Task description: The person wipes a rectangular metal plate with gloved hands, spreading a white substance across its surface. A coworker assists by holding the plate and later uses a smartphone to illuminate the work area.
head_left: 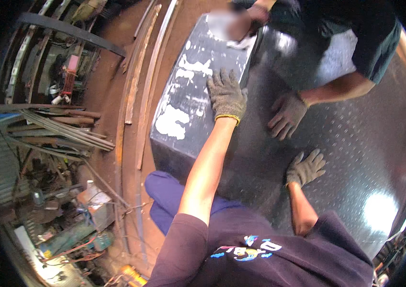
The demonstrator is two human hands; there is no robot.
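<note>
My left hand, in a grey knitted glove with a yellow cuff, lies flat with fingers spread on a long black box-like piece. White patches mark the top of this piece, several of them ragged. Lower right, my right hand rests in a matching glove on a dark sheet with raised studs, fingers stretched out. Neither hand holds anything. Between and beyond my hands, a co-worker's gloved hand is over the same dark sheet.
A co-worker in dark clothes leans in from the far side. Long metal bars lie on the brown floor to the left. A stack of rods, a machine and a yellow tool are farther left and near.
</note>
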